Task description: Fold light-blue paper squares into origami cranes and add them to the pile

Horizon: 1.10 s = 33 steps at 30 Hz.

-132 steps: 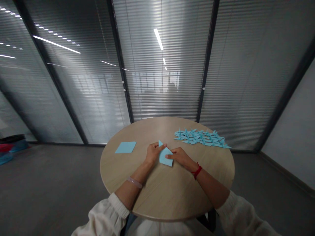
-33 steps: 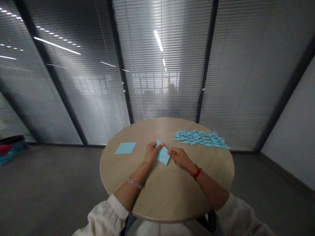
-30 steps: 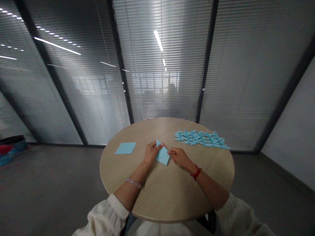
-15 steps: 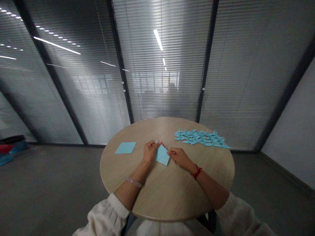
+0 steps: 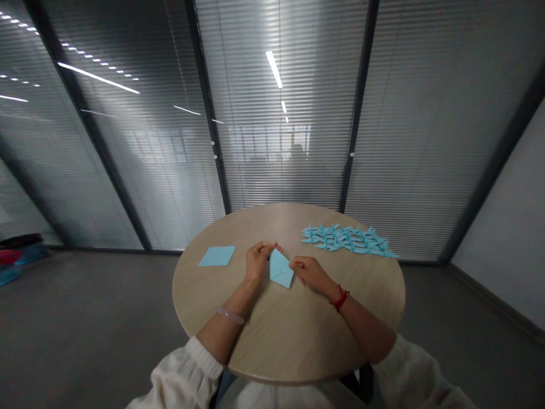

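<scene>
A folded piece of light blue origami paper [image 5: 281, 269], with creases across its face, is between my hands above the middle of the table. My left hand [image 5: 258, 260] pinches it at the top left corner, fingertips bent over the edge. At its right corner, my right hand [image 5: 310, 269] is closed with thumb and finger gripping the paper. Flat on the table to the left lies a blue paper stack or sheet [image 5: 217, 256]; its thickness cannot be made out. Several folded blue paper cranes [image 5: 347, 238] are grouped in rows at the back right.
The round wooden table [image 5: 298, 346] has its near edge close to my body. Behind it stands a glass partition with blinds [image 5: 289, 176]. Red and blue items [image 5: 21, 258] rest on the floor at far left.
My left hand has shifted very slightly left at the paper's top corner. The right hand and the paper stay almost where they were.
</scene>
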Each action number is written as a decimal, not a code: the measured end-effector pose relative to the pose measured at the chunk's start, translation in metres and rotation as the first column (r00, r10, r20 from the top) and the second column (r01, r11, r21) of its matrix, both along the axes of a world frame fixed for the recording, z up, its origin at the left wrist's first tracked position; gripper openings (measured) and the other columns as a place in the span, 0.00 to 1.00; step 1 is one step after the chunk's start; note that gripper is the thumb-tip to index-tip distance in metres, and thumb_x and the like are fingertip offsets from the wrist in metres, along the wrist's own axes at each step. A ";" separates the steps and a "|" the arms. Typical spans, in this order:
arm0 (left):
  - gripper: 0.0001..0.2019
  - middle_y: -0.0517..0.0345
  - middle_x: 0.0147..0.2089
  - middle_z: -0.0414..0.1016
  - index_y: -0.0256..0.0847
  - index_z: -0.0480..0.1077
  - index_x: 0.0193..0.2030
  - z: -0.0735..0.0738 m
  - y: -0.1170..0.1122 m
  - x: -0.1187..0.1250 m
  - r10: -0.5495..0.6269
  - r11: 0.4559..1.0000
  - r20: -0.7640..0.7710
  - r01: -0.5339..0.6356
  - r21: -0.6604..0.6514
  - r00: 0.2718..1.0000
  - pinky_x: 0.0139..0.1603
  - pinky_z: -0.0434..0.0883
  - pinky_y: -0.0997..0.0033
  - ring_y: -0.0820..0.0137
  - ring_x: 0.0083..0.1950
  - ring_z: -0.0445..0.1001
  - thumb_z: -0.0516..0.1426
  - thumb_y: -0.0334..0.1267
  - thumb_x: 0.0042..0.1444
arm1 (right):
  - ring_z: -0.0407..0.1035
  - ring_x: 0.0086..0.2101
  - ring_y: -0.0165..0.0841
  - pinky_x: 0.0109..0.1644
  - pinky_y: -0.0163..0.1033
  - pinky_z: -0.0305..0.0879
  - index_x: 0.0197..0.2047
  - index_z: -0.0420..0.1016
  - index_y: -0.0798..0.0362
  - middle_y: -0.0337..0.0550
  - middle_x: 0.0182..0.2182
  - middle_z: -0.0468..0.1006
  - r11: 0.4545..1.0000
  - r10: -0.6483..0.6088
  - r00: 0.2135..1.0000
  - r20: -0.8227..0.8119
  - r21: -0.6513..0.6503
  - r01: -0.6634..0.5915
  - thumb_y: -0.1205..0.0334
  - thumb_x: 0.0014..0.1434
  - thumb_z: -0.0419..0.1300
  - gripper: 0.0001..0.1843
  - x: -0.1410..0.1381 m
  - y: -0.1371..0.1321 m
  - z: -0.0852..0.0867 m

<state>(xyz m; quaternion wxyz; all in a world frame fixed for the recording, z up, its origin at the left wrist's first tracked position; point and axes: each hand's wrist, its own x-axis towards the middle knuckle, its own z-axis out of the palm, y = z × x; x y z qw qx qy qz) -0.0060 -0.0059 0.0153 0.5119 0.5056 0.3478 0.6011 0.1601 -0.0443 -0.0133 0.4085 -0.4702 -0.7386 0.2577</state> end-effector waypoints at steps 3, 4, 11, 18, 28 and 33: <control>0.20 0.48 0.28 0.77 0.32 0.71 0.28 -0.001 0.002 -0.002 0.003 1.000 -0.024 -0.003 0.027 1.000 0.31 0.71 0.68 0.65 0.29 0.76 0.63 0.50 0.42 | 0.58 0.17 0.25 0.24 0.30 0.52 0.20 0.64 0.54 0.32 0.13 0.63 1.000 -0.003 1.000 0.007 0.000 0.003 0.56 0.59 0.52 0.18 0.000 0.000 -0.001; 0.20 0.48 0.27 0.77 0.32 0.71 0.27 -0.002 0.003 -0.002 0.004 0.999 -0.032 -0.003 0.036 0.999 0.31 0.71 0.68 0.65 0.28 0.76 0.63 0.51 0.42 | 0.58 0.17 0.25 0.24 0.30 0.52 0.20 0.64 0.54 0.32 0.13 0.63 1.000 -0.001 1.000 0.008 0.000 0.001 0.56 0.59 0.52 0.18 0.000 0.000 -0.001; 0.21 0.51 0.25 0.75 0.32 0.70 0.27 -0.005 0.007 -0.005 0.016 0.999 -0.015 -0.016 0.028 1.000 0.30 0.71 0.67 0.67 0.26 0.75 0.62 0.53 0.42 | 0.58 0.17 0.25 0.24 0.30 0.52 0.20 0.64 0.54 0.32 0.12 0.64 1.000 0.023 0.999 -0.040 -0.004 -0.023 0.54 0.59 0.52 0.19 0.000 0.000 0.000; 0.28 0.54 0.31 0.74 0.36 0.69 0.45 -0.007 0.009 -0.002 -0.036 0.999 -0.115 0.034 -0.015 0.993 0.30 0.68 0.73 0.71 0.29 0.73 0.61 0.55 0.44 | 0.58 0.18 0.25 0.26 0.30 0.53 0.22 0.62 0.53 0.32 0.14 0.64 0.998 -0.059 0.990 -0.126 0.026 0.063 0.55 0.60 0.49 0.17 0.003 0.008 -0.004; 0.55 0.43 0.58 0.59 0.49 0.43 0.67 -0.020 0.003 0.009 -0.175 0.943 -0.426 0.276 0.187 0.888 0.38 0.70 0.68 0.63 0.48 0.68 0.68 0.31 0.33 | 0.60 0.18 0.27 0.25 0.32 0.53 0.26 0.65 0.52 0.32 0.14 0.63 0.971 -0.226 0.955 -0.193 0.040 0.238 0.53 0.61 0.48 0.16 0.008 0.013 -0.006; 0.49 0.44 0.58 0.59 0.49 0.44 0.67 -0.021 0.001 0.008 -0.105 0.936 -0.491 0.252 0.245 0.865 0.37 0.70 0.69 0.67 0.44 0.69 0.64 0.27 0.40 | 0.59 0.17 0.27 0.26 0.32 0.53 0.26 0.65 0.52 0.32 0.13 0.63 0.968 -0.236 0.950 -0.206 0.036 0.248 0.53 0.60 0.48 0.17 0.007 0.011 -0.003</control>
